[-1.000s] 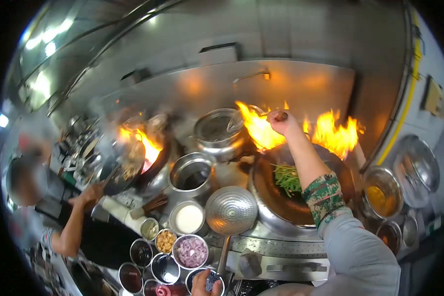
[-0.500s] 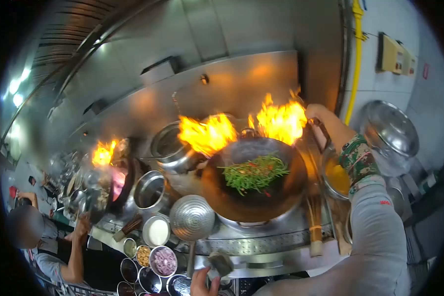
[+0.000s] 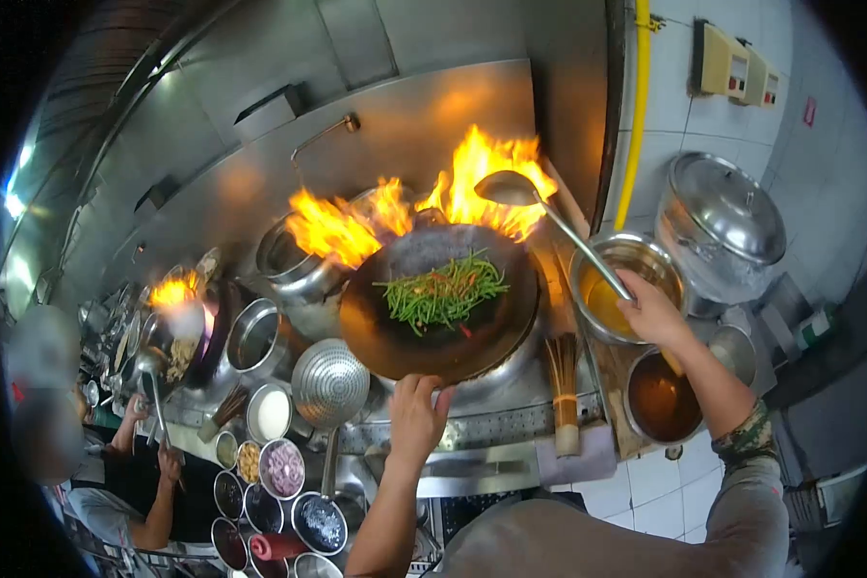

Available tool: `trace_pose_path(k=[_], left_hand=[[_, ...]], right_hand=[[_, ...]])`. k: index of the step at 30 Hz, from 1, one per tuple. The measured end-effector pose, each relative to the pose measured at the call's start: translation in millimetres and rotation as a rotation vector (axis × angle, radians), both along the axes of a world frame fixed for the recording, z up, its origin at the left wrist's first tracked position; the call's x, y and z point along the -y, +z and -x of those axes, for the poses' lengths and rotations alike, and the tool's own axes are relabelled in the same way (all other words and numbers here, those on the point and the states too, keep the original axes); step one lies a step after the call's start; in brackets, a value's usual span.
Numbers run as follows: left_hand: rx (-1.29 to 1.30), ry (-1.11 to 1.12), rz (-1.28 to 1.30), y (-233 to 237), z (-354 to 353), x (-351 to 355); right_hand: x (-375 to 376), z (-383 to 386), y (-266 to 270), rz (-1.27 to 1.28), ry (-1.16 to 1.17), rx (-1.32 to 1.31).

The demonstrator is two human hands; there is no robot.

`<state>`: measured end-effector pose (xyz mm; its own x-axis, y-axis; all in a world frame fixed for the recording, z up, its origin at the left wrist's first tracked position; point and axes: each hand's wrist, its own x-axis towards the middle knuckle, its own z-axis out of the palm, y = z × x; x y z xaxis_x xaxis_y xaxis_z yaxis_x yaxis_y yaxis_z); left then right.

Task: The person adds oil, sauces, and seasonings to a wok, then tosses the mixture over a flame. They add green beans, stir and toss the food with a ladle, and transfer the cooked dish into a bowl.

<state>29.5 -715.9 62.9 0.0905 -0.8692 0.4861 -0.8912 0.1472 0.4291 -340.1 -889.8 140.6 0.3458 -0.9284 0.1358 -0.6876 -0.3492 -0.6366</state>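
Both hands have moved. Half a second ago, the left hand (image 3: 417, 416) was down low by a grey cloth, and now it is up at the near edge of the wok (image 3: 385, 337). Its fingers are curled over that edge, so it is grasping the wok. The right hand (image 3: 653, 310) has come away from the big fire (image 3: 491, 178) and is now over the side of a pot (image 3: 631, 249) of yellow liquid. It is wrapped tight around the long handle of a ladle (image 3: 583, 246). The ladle's cup is up in front of the flames, past the far right side of the wok.

Long green vegetables (image 3: 443, 294) lie in a heap in the middle of the wok, with little red bits mixed in (one red bit sits alone, near the bottom of the heap). The fire burns tall and orange behind the wok.

Just right of the wok is a stick brush (image 3: 564, 385). On the other side is a round strainer (image 3: 330, 383) full of holes. Near it are a bowl of white stuff (image 3: 272, 414) and a bowl of purple onion (image 3: 281, 470). Far to the left, another person (image 3: 116, 515) holds a different ladle (image 3: 152, 362) by a smaller fire (image 3: 173, 291).
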Motion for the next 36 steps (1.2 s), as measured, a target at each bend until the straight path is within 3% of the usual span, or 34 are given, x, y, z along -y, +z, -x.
trace_pose_path(k=[1,2,4,7,10,11,15,18,20,22,24,26,28,29,33,34,36], left_hand=[[-0.010,-0.014,0.002,-6.9,-4.1,0.5],[-0.019,-0.024,-0.013,-5.7,-6.0,-5.0],[-0.044,-0.024,-0.025,-4.9,-8.2,-12.3],[-0.056,0.003,0.044,40.6,13.8,-36.1],[-0.103,-0.036,0.065,15.8,7.6,-23.0],[-0.101,-0.011,0.062,-5.9,7.8,-22.6],[-0.046,-0.073,0.018,-34.8,9.1,-92.2],[-0.021,-0.029,0.048,33.9,3.4,-105.3],[-0.153,-0.067,0.103,66.7,-11.6,-76.3],[-0.127,-0.082,0.103,50.2,-19.1,-48.5],[-0.087,-0.021,0.122,-7.0,-22.2,-28.2],[-0.069,-0.008,0.080,-31.7,-11.1,-44.8],[-0.052,-0.031,-0.011,-32.1,-6.6,-80.4],[-0.094,-0.065,0.038,-13.8,-3.8,-95.6],[-0.110,-0.038,0.124,50.9,-8.1,-71.8],[-0.120,-0.059,0.165,50.7,-10.0,-57.3],[-0.121,-0.025,0.125,1.5,-14.6,-31.5]], right_hand=[[-3.4,5.5,-6.9,-0.039,0.027,0.007],[-0.3,23.7,-16.4,0.267,0.217,-0.134],[-21.4,21.1,55.9,-0.453,0.188,-0.131],[-16.8,14.2,76.6,-0.749,0.303,-0.276],[-8.9,-30.3,38.8,-0.603,0.359,-0.288],[5.6,-30.9,-9.0,-0.087,0.525,-0.258],[-60.1,-67.4,15.8,0.061,0.208,-0.559],[-53.4,-25.9,9.8,0.059,0.435,-0.290],[-49.3,-36.9,33.8,-0.234,0.409,-0.323],[-40.6,-54.9,44.1,-0.375,0.400,-0.383],[-33.9,-76.4,19.5,-0.187,0.368,-0.434],[-41.0,-99.5,9.5,-0.035,0.236,-0.467],[-69.1,-99.3,27.7,0.125,0.164,-0.627],[-66.0,-81.5,21.9,0.131,0.209,-0.550],[-49.0,-58.8,44.7,-0.145,0.426,-0.372],[-40.2,-66.9,48.2,-0.125,0.420,-0.405],[-31.5,-86.2,29.6,-0.110,0.399,-0.462]])
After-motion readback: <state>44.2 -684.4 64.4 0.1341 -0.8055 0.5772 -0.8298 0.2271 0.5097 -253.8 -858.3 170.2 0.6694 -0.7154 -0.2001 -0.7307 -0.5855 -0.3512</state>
